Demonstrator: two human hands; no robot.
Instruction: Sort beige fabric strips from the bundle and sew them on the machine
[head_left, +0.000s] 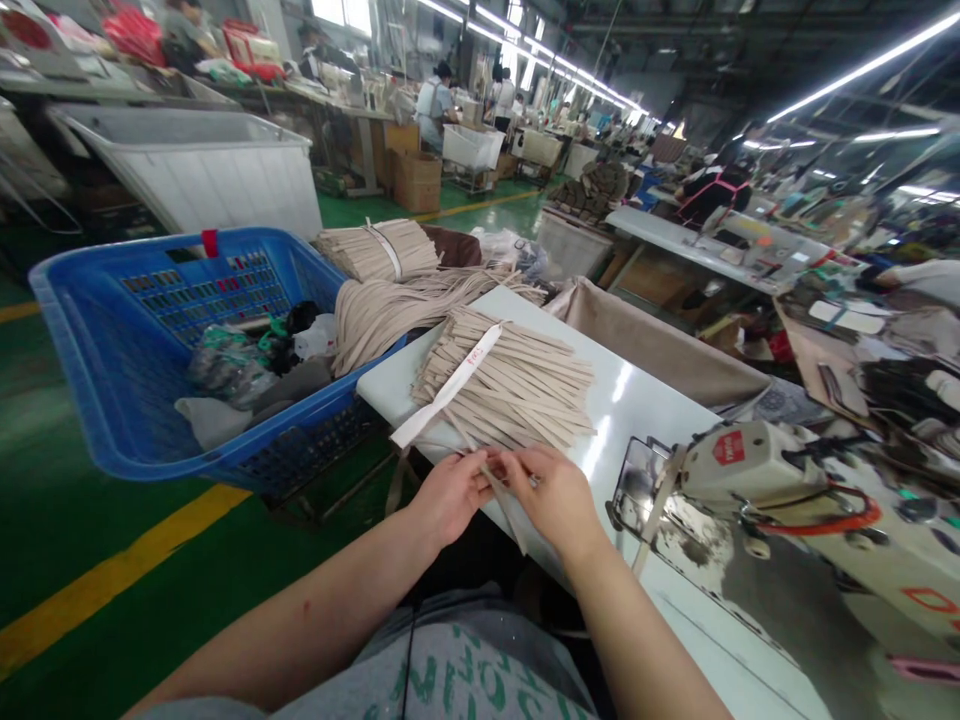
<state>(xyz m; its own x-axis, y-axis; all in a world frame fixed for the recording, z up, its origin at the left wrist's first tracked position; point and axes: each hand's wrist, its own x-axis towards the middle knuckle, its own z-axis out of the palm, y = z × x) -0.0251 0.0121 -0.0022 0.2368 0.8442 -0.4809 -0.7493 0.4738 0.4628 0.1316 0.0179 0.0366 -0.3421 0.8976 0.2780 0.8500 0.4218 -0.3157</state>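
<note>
Left hand (448, 497), right hand (555, 498) pinch beige strap (504, 505) at white table edge (390, 420).

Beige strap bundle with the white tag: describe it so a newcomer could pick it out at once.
On the white table beside the sewing machine, look just ahead of the person's left hand and right hand, which pinch a loose strap. There lies a fanned bundle of beige straps. Unlike the other beige bundles behind it, it carries a wide white tag with red writing.
</note>
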